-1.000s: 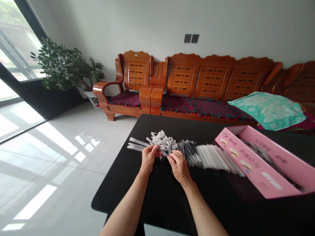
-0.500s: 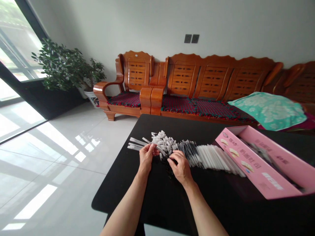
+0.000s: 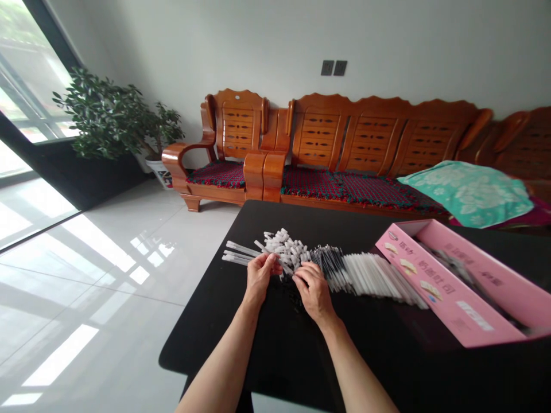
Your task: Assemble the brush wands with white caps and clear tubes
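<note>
Beside the pile of white caps [image 3: 287, 248], our left hand [image 3: 259, 279] pinches a pale tube [image 3: 260, 245] while our right hand [image 3: 315, 289] curls nearby, its grip unclear, as we seemingly fit parts together, which calls for steady alignment.

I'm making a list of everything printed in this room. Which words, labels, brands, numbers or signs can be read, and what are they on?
"吐司": end of the large line on the outer wall of the pink box; the characters before it are too blurred to be sure of.
Oval logo and white label on that wall: unreadable.
Box's inner wall: characters too blurred.
Plant pot: print unreadable.
</note>
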`<state>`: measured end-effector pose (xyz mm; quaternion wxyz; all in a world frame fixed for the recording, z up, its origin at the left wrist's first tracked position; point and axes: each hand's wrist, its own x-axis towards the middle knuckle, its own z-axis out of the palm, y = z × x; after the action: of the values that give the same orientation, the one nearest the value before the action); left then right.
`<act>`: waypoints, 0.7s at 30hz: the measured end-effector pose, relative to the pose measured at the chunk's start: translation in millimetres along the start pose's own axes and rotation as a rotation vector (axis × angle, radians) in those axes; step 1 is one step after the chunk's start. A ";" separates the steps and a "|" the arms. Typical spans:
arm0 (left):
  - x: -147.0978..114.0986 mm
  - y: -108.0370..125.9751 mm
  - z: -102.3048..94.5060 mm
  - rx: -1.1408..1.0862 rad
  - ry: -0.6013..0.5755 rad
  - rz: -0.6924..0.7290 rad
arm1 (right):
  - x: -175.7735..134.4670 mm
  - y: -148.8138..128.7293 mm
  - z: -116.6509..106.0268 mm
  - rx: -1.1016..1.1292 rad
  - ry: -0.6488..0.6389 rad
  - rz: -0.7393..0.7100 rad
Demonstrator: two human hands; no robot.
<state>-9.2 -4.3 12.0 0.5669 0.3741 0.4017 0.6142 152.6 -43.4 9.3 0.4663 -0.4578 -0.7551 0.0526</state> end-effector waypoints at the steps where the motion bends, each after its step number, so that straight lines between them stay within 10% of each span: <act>1: 1.3 0.7 -1.8 -0.008 0.027 0.018 | 0.3 0.4 -1.3 0.002 0.004 -0.005; 9: 18.0 4.5 -34.3 -0.184 0.502 0.225 | -9.5 43.6 -40.6 -0.294 0.273 0.069; 15: 10.3 3.6 -23.1 -0.066 0.168 0.100 | -25.2 71.9 -64.9 -0.718 0.397 0.234; 21: 1.2 4.6 -10.3 -0.043 -0.102 0.028 | -12.2 44.4 -50.1 -0.486 0.454 0.185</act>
<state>-20.5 -3.9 12.1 0.5860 0.3979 0.3538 0.6108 220.6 -44.4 6.9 0.4929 -0.6222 -0.5778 -0.1901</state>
